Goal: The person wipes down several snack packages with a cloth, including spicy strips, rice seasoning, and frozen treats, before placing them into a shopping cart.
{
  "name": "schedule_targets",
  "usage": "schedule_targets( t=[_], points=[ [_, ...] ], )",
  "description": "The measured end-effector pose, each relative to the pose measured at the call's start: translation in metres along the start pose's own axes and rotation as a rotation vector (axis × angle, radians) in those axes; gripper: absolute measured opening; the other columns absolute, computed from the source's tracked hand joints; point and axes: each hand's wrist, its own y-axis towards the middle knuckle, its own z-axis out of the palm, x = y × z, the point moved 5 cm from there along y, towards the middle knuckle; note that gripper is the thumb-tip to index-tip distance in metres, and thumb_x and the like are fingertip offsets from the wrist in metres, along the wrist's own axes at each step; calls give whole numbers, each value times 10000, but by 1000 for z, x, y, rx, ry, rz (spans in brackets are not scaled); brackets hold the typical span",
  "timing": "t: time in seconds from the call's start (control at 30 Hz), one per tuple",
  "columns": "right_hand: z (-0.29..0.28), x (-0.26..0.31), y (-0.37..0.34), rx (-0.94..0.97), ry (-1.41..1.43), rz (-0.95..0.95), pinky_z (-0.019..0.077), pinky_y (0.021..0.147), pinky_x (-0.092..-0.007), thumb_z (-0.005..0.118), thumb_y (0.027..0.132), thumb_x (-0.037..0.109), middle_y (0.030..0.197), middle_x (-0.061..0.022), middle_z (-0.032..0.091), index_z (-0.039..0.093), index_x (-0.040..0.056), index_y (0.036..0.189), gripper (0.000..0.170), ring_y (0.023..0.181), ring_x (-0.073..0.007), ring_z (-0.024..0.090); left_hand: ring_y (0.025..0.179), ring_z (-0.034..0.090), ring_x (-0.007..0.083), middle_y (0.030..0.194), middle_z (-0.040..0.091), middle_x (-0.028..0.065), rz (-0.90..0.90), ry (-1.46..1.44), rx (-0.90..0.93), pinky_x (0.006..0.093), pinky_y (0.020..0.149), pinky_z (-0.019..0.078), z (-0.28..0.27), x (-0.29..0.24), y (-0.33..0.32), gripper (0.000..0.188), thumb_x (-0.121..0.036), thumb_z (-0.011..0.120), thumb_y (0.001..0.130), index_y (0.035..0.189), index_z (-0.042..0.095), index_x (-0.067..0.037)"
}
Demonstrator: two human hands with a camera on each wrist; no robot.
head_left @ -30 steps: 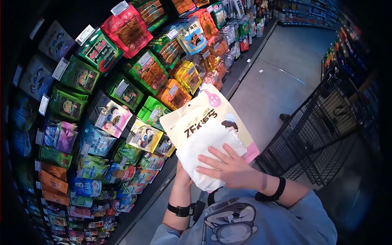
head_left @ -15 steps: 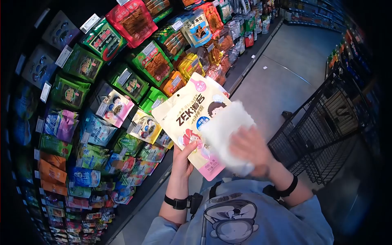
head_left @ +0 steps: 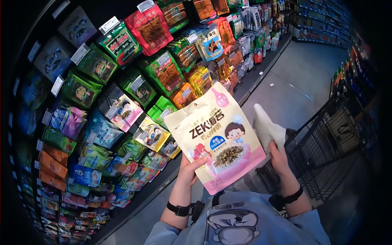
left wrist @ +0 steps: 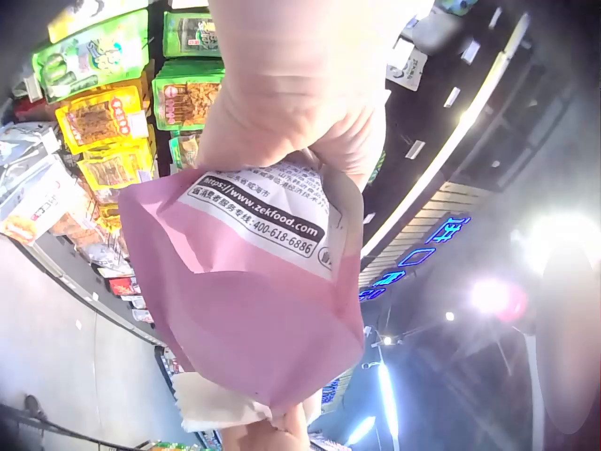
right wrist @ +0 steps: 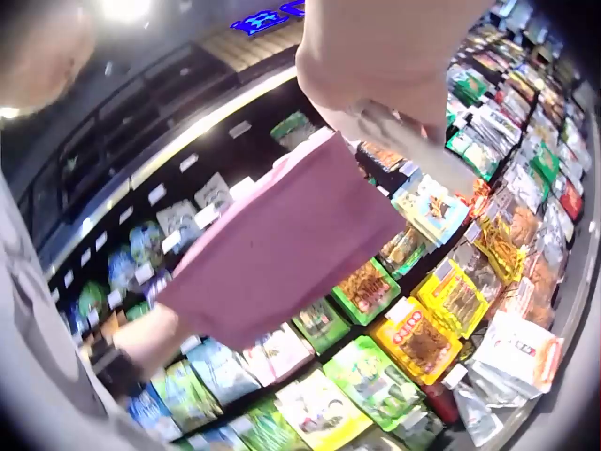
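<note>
The left hand [head_left: 188,170] grips a flat cream-and-pink pouch [head_left: 223,136], top leaning upper left. Just right of it, the right hand [head_left: 280,160] clutches a soft white cloth [head_left: 267,127].

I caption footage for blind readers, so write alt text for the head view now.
A person's left hand grips a cream-and-pink ZEK pouch and their right hand a white cloth, beside racks of packaged snacks.
</note>
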Motion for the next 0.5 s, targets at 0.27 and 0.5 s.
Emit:
schedule_targets(
  t=[0.27, 0.5],
  points=[
    [2, 2, 0, 189, 311, 213, 398, 930, -302, 473, 950, 314, 1190, -82, 546, 460, -22, 1264, 460, 1074, -157, 509, 1154, 496, 205, 1287, 484, 132, -218, 196, 217, 337, 958, 409, 17, -2, -13, 759, -51, 718, 715, 1359, 319, -8],
    [16, 12, 20, 211, 470, 153, 366, 983, -319, 485, 947, 267, 1276, -98, 493, 393, -27, 1316, 481, 1157, -185, 478, 1226, 418, 199, 1342, 430, 118, -119, 218, 210, 347, 1002, 356, 6, 4, -20, 892, -25, 741, 671, 1406, 235, -27]
  ],
)
